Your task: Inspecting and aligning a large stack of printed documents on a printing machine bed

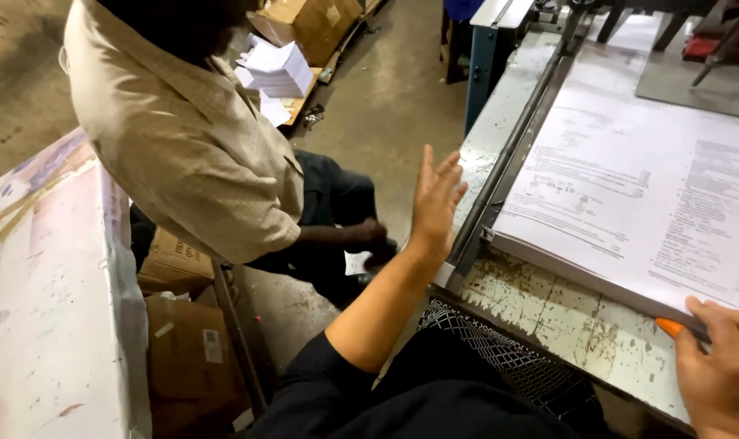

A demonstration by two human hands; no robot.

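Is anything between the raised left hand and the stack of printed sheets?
Yes. The left hand is open in the air beside the table, and a dark metal rail runs along the stack of printed sheets, between them.

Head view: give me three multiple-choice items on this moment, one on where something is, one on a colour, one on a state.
1. Where does the stack of printed sheets lie?
A. on the worn metal table
B. on the floor
C. on a cardboard box

2. What colour is the small tool tip at the right hand?
A. green
B. orange
C. blue

3. How is the left hand?
A. clenched on paper
B. open, raised, holding nothing
C. flat on the sheets

Answers: A, the stack sits on the table against the guide rail; B, an orange tip shows beside the fingers; B, the fingers are spread in the air.
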